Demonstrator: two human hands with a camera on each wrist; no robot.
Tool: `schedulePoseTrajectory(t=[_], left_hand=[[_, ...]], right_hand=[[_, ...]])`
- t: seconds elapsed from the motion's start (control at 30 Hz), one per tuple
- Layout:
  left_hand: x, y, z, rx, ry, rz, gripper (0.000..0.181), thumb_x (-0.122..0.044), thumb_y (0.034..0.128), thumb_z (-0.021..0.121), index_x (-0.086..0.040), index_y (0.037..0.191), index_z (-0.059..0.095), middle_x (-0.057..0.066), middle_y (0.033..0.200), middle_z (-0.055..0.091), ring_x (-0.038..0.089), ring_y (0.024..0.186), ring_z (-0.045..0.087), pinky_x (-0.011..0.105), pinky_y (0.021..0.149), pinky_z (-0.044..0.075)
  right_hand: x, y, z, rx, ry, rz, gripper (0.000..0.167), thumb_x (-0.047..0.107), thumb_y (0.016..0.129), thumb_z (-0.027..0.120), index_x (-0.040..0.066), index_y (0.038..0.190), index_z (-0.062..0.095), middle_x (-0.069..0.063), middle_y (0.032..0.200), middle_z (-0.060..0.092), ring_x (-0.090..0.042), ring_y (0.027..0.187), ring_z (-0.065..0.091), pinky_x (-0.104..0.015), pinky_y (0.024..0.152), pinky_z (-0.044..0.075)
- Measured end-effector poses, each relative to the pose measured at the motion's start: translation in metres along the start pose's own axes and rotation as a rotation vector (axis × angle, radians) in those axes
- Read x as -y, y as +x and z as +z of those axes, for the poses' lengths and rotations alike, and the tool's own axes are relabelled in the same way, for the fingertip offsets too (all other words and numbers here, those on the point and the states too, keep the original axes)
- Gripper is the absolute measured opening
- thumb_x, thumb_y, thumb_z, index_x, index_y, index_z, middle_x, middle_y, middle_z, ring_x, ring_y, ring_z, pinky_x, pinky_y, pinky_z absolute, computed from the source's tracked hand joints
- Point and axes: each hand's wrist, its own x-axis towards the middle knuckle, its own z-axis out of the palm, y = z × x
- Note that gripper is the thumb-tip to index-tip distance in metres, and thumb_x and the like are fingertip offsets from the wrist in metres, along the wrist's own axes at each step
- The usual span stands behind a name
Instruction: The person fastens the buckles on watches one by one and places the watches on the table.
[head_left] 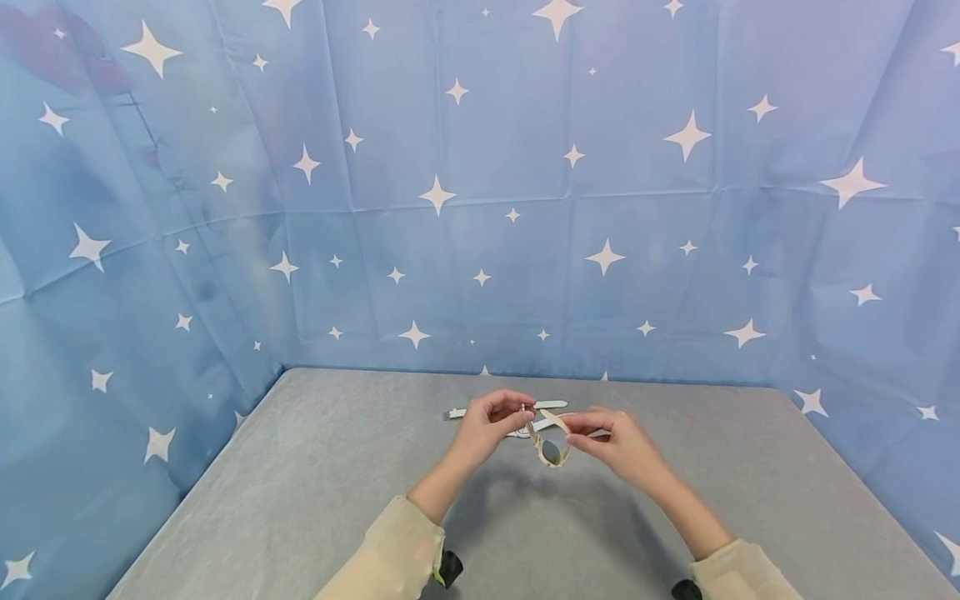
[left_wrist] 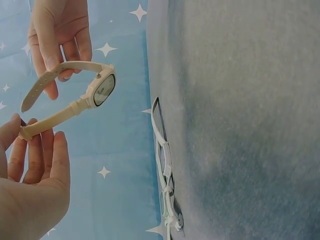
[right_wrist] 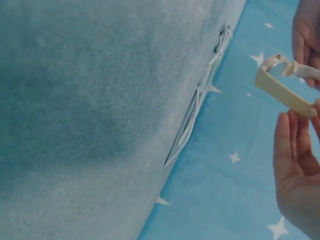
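Pinching left hand (head_left: 487,429): at 10 o'clock of the cream watch (left_wrist: 102,89) in the head view, gripping its buckle-side band (left_wrist: 55,119).
Right hand (head_left: 621,447): at 3 o'clock, pinching the holed band (left_wrist: 37,91).
Cream watch: between both hands, above the table (head_left: 337,467), face hanging toward 6 o'clock.
White straps (head_left: 551,405): on the table, toward 11 o'clock.
Band handling: best a light, even pinch, thumbs off the face, avoiding twist.
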Motion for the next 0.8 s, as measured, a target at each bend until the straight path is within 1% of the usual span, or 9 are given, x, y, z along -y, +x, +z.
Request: schedulePoseTrajectory(t=[0.07,0.13,0.33,0.57,0.7,0.8], left_hand=[[0.0002,-0.0001,0.0003,-0.001,0.003,0.003,0.027,-0.016,0.094,0.07,-0.001,0.116,0.07,0.023,0.107,0.071,0.004,0.087,0.065,0.025,0.082,0.057],[-0.0003,-0.0004,0.0007,-0.001,0.003,0.005,0.026,-0.016,0.0937,0.07,-0.002,0.116,0.07,0.022,0.107,0.071,0.004,0.088,0.065,0.023,0.081,0.056],[-0.0018,-0.0014,0.0021,0.003,0.001,0.013,0.026,-0.016,0.094,0.07,-0.002,0.116,0.07,0.022,0.108,0.071,0.005,0.088,0.065,0.02,0.078,0.053],[-0.001,-0.0013,0.0033,0.011,0.004,0.028,0.026,-0.016,0.0947,0.069,-0.001,0.116,0.07,0.022,0.108,0.071,0.004,0.088,0.065,0.023,0.08,0.056],[-0.0004,-0.0014,0.0042,0.017,-0.004,0.015,0.025,-0.015,0.0943,0.069,-0.001,0.115,0.07,0.022,0.108,0.071,0.004,0.088,0.065,0.026,0.084,0.057],[0.0004,-0.0016,0.005,0.023,-0.008,0.009,0.027,-0.014,0.0942,0.069,0.0,0.116,0.07,0.022,0.108,0.07,0.005,0.088,0.065,0.026,0.086,0.058]], right_hand=[[0.0,0.0002,0.0011,0.004,-0.01,-0.009,0.027,0.007,0.088,0.074,0.001,0.115,0.074,-0.017,0.1,0.072,-0.001,0.083,0.066,-0.016,0.073,0.057],[0.0006,0.0004,0.002,0.005,-0.021,-0.014,0.027,0.006,0.088,0.074,0.002,0.114,0.074,-0.016,0.099,0.072,-0.002,0.082,0.066,-0.018,0.073,0.058],[0.005,0.0008,0.0029,0.011,-0.04,0.004,0.026,0.009,0.088,0.074,0.004,0.114,0.075,-0.008,0.096,0.072,-0.004,0.082,0.065,-0.024,0.073,0.061],[0.0076,0.001,0.0045,0.001,-0.041,0.008,0.025,0.008,0.088,0.075,0.004,0.113,0.075,-0.008,0.097,0.072,-0.005,0.082,0.065,-0.023,0.073,0.06],[0.0074,0.0009,0.0069,-0.012,-0.044,-0.002,0.025,0.007,0.087,0.075,0.003,0.112,0.075,-0.008,0.097,0.072,-0.004,0.083,0.066,-0.022,0.073,0.06],[0.0071,0.001,0.009,-0.021,-0.048,-0.007,0.025,0.006,0.086,0.075,0.004,0.111,0.076,-0.009,0.098,0.073,-0.003,0.083,0.066,-0.022,0.074,0.06]])
